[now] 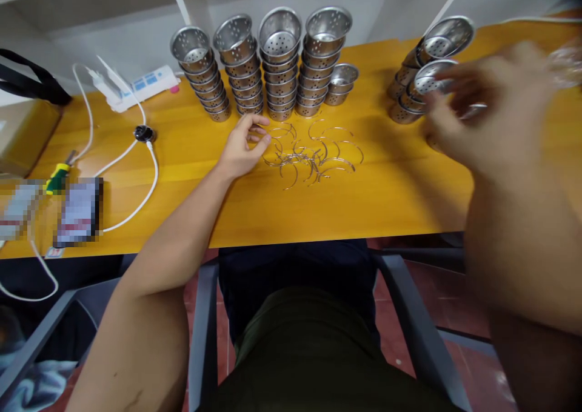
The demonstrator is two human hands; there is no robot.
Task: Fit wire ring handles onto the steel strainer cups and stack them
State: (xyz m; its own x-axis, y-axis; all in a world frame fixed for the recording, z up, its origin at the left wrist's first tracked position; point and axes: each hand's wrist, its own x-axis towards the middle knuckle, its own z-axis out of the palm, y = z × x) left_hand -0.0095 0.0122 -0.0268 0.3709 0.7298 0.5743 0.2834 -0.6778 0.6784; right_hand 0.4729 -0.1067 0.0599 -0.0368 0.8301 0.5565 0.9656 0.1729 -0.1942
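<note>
Some stacked cups (427, 80) stand by your right hand (495, 106), apparently at the pick-up step, its grip too blurred to tell; a steady rim pinch seems needed, your left hand (242, 148) loosely curled around nothing visible beside the wires (304, 158).

Cups (278, 68) are polished metal (v. shiny), wires (300, 157) metallic, tabletop (318, 215) smooth, semi-gloss wood.

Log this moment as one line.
left hand: beside curved wires, loosely curled | right hand: blurred, at rightmost cup stacks, grip unclear | behind wires: four tall cup stacks
</note>
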